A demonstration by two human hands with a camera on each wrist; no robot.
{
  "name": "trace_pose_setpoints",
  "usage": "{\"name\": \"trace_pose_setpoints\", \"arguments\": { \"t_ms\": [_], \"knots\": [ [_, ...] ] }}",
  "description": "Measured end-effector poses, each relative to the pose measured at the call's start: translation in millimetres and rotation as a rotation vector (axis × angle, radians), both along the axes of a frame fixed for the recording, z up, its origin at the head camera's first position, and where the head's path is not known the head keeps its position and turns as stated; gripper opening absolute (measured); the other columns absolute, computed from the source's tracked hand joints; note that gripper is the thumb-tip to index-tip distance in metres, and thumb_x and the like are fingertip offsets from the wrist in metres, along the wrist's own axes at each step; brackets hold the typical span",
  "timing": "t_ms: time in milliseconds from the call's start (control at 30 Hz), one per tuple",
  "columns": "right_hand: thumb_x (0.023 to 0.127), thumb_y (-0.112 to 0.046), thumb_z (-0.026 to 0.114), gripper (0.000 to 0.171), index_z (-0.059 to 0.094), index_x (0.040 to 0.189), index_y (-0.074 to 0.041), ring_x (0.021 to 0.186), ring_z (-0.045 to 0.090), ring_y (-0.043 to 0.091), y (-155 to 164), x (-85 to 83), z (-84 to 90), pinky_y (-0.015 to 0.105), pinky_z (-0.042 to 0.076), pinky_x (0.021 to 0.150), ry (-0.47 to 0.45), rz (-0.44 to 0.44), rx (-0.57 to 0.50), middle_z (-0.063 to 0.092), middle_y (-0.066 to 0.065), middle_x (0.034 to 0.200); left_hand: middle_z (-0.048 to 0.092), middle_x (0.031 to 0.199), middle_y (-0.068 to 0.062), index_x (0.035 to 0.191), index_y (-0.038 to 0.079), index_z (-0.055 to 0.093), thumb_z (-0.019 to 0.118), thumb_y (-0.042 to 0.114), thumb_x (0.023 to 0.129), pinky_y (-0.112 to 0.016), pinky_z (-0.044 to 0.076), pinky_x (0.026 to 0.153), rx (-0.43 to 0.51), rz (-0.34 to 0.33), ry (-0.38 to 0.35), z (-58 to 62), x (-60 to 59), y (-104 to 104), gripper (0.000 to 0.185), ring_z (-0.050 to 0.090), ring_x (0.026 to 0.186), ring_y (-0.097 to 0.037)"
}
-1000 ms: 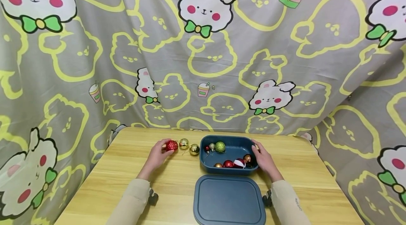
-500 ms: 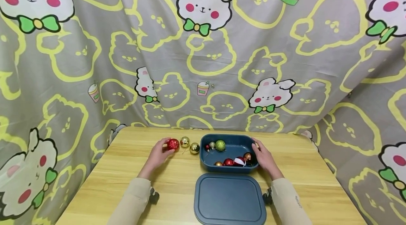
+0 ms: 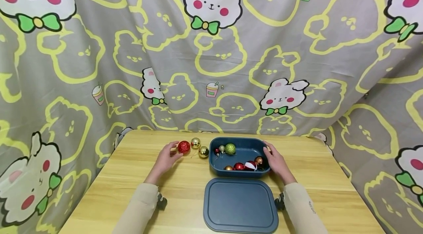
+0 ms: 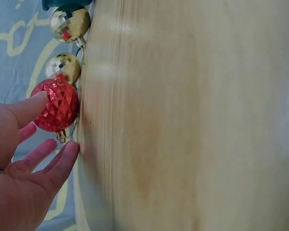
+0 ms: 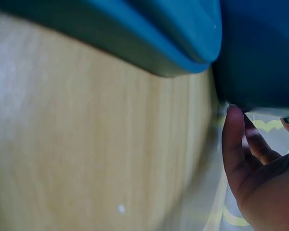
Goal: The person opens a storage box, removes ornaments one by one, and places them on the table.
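My left hand (image 3: 166,157) has its fingers spread beside a faceted red Christmas bauble (image 3: 184,147); in the left wrist view a finger overlaps the bauble, and contact cannot be told. Two shiny gold baubles (image 3: 195,143) lie just right of the red one. My right hand (image 3: 275,158) holds the right end of a dark blue lidless box (image 3: 242,174), its thumb over the rim and its fingers outside. Inside the box are several baubles, among them a glittery green bauble (image 3: 230,149) and a red-and-white bauble (image 3: 250,165). Its right corner contents are partly hidden.
A flat dark blue lid (image 3: 240,206) lies in front of the box on the wooden table (image 3: 185,204). Behind the table hangs a grey curtain (image 3: 231,116) printed with cartoon animals.
The red bauble and the gold bauble beside it have shifted slightly right, with my left hand following a little. My right hand stays on the box.
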State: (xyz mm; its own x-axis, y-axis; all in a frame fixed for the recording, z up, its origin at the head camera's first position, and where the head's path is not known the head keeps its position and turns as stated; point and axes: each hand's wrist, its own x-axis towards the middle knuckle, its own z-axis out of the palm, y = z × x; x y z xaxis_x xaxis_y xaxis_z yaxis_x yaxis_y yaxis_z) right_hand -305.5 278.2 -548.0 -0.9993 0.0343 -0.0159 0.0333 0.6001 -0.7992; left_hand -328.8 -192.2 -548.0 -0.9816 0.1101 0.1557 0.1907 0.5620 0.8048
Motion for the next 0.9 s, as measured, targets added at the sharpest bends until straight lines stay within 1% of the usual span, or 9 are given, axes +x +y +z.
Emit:
{"name": "trace_pose_setpoints", "arguments": {
  "t_ms": [233, 333, 433, 533, 633, 733, 833, 900],
  "knots": [
    [0.113, -0.048, 0.031, 0.057, 0.032, 0.163, -0.02, 0.141, 0.046, 0.051, 0, 0.3, 0.8, 0.068, 0.034, 0.118, 0.003, 0.0, -0.007, 0.042, 0.029, 0.158, 0.051, 0.143, -0.034, 0.15, 0.001, 0.047, 0.072, 0.006, 0.097, -0.057, 0.053, 0.105, -0.023, 0.006, 0.007, 3.0, 1.5, 0, 0.059, 0.062, 0.121, -0.051],
    [0.113, -0.048, 0.031, 0.057, 0.032, 0.163, -0.02, 0.141, 0.045, 0.051, -1, 0.4, 1.0, 0.068, 0.034, 0.118, 0.005, 0.0, -0.009, 0.042, 0.029, 0.158, 0.051, 0.144, -0.034, 0.151, 0.0, 0.047, 0.072, 0.008, 0.097, -0.058, 0.053, 0.105, -0.039, 0.006, 0.023, 4.9, 1.8, -1, 0.059, 0.061, 0.121, -0.051],
    [0.113, -0.047, 0.031, 0.057, 0.032, 0.163, -0.02, 0.141, 0.045, 0.05, -1, 0.6, 1.0, 0.068, 0.034, 0.118, 0.006, 0.0, -0.005, 0.042, 0.029, 0.158, 0.05, 0.145, -0.033, 0.151, 0.001, 0.047, 0.072, 0.011, 0.098, -0.057, 0.052, 0.107, -0.04, 0.007, 0.028, 9.1, 2.2, -1, 0.059, 0.059, 0.125, -0.05],
    [0.113, -0.047, 0.032, 0.057, 0.033, 0.163, -0.019, 0.14, 0.046, 0.05, -2, 0.9, 1.0, 0.067, 0.035, 0.117, 0.008, -0.002, -0.002, 0.042, 0.029, 0.158, 0.05, 0.146, -0.03, 0.15, 0.002, 0.048, 0.072, 0.014, 0.098, -0.055, 0.053, 0.107, -0.038, 0.008, 0.05, 15.0, 2.0, 2, 0.058, 0.058, 0.128, -0.048],
    [0.113, -0.047, 0.032, 0.057, 0.033, 0.162, -0.019, 0.14, 0.047, 0.049, -2, 1.4, 1.3, 0.067, 0.036, 0.117, 0.009, -0.005, 0.0, 0.043, 0.029, 0.157, 0.051, 0.145, -0.029, 0.149, 0.002, 0.05, 0.073, 0.013, 0.097, -0.053, 0.055, 0.105, -0.034, 0.003, 0.094, 21.4, 2.4, 9, 0.057, 0.058, 0.128, -0.046],
    [0.113, -0.047, 0.032, 0.057, 0.034, 0.162, -0.019, 0.139, 0.047, 0.049, -2, 1.5, 1.2, 0.067, 0.036, 0.116, 0.008, -0.006, -0.001, 0.044, 0.029, 0.157, 0.054, 0.143, -0.027, 0.147, 0.003, 0.052, 0.074, 0.011, 0.096, -0.054, 0.056, 0.102, -0.039, 0.005, 0.151, 27.2, 4.1, 17, 0.056, 0.061, 0.125, -0.045],
    [0.113, -0.047, 0.031, 0.057, 0.033, 0.163, -0.019, 0.14, 0.047, 0.049, -2, 1.4, 0.9, 0.067, 0.037, 0.116, 0.006, -0.006, -0.002, 0.043, 0.029, 0.157, 0.057, 0.142, -0.025, 0.146, 0.004, 0.054, 0.075, 0.011, 0.095, -0.057, 0.054, 0.104, -0.058, 0.002, 0.206, 32.6, 7.0, 28, 0.055, 0.061, 0.124, -0.044],
    [0.113, -0.047, 0.032, 0.057, 0.033, 0.163, -0.02, 0.14, 0.047, 0.049, -2, 1.2, 0.7, 0.067, 0.037, 0.116, 0.004, -0.007, -0.004, 0.044, 0.029, 0.157, 0.058, 0.142, -0.021, 0.146, 0.005, 0.055, 0.075, 0.013, 0.096, -0.057, 0.051, 0.106, -0.064, -0.01, 0.224, 36.1, 9.1, 35, 0.054, 0.06, 0.126, -0.043]
  ]
}}
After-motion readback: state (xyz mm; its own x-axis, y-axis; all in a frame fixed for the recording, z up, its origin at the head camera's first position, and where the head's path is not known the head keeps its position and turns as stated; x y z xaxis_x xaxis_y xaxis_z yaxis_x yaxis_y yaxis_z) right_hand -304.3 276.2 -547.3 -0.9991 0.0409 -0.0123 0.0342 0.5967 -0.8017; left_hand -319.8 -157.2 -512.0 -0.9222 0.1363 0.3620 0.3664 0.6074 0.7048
